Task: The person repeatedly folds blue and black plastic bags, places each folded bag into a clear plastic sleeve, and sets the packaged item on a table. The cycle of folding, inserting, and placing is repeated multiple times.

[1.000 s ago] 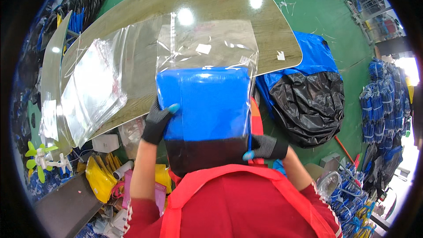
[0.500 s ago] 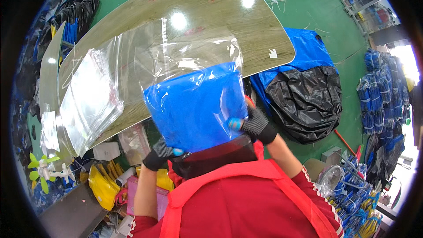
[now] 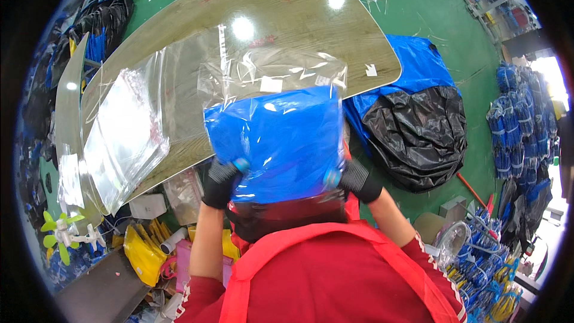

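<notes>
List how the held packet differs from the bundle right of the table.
The packet is in clear plastic; the bundle shows none. The packet looks squared; the bundle ends in a rounded, wrinkled black part. The left hand and right hand hold the packet; neither touches the bundle. Both are blue and black.

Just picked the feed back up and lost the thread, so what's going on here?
A person in dark gloves holds a blue-and-black bundle in a clear plastic bag, left hand and right hand at opposite sides. The bag's unfilled end extends over the table. More clear plastic lies to the left; a crumpled blue-and-black heap sits to the right.
</notes>
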`<state>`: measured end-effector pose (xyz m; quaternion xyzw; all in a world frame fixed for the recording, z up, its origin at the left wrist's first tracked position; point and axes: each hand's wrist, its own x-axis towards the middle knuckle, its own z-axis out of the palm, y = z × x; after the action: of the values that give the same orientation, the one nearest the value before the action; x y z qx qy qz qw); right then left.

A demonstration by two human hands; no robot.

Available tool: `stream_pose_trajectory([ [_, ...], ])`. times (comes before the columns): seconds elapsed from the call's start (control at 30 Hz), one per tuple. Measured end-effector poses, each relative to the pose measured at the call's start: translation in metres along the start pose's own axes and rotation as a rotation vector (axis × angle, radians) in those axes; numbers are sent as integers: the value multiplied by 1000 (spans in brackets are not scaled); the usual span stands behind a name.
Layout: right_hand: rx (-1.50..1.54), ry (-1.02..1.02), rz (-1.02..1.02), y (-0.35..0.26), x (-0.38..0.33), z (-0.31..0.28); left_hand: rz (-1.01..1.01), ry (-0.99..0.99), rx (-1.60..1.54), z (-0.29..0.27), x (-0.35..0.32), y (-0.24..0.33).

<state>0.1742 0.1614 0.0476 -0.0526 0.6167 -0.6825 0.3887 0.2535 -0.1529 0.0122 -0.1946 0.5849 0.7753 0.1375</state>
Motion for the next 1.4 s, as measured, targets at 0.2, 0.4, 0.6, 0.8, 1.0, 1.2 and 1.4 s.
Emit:
stream_pose_trajectory([
  [0.2, -37, 68, 52, 29, -32, -9, -294, -297, 360, 14, -46, -54],
  [0.4, -21, 143, -81, 15, -28, -18, 94, -285, 198, 3, -20, -90],
  [0.6, -33, 231, -650, -54, 34, 23, -43, -253, -554, 60, 55, -30],
  [0.8, -149, 139, -960, -141, 43, 6, 481, -234, 1211, 103, -4, 111],
  [1.0, -1263, 34, -1282, -214, 33, -11, 1231, -12, 1365, 76, 5, 241],
  [1.2, -548, 928, -1330, -207, 40, -19, 811, 106, 601, 72, 41, 225],
  [1.4, 503, 340, -752, -170, 74, -28, 1154, 349, 610, 82, 62, 190],
])
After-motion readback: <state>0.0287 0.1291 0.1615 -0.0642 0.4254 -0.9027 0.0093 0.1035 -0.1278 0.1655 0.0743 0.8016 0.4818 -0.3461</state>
